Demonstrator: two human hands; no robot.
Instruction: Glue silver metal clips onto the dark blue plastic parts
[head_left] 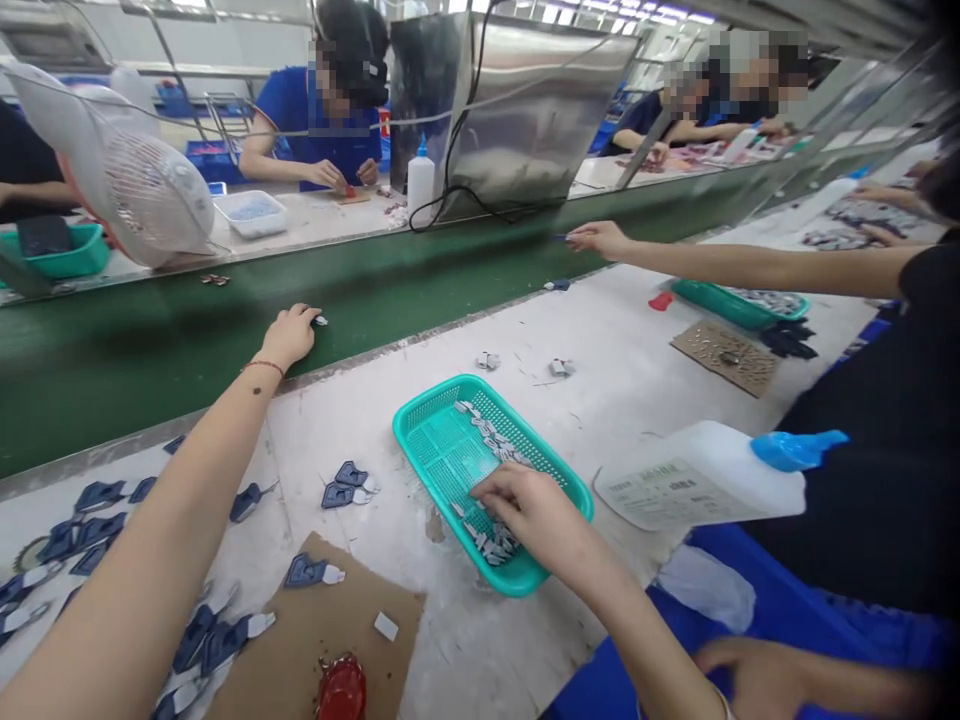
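Over the green conveyor belt, my left hand (289,338) reaches out with its fingers closed on a small dark piece with a white tab (321,320), mostly hidden by the fingers. My right hand (534,515) dips into a teal plastic basket (424,408), fingertips pinched together above the small grey-white pieces (491,540) there; whatever lies between them is hidden. Below my left forearm, navy patches with white tabs (97,495) lie scattered. Another such patch (311,571) rests on a brown cardboard sheet (375,575), near a white rectangle (386,627) and a red dish (343,688).
A white bottle with a blue nozzle (694,475) stands right of the basket. Beside me a co-worker's arm (750,268) extends over the belt (360,275). Across it are a fan (154,190), a metal box (525,110) and other people working.
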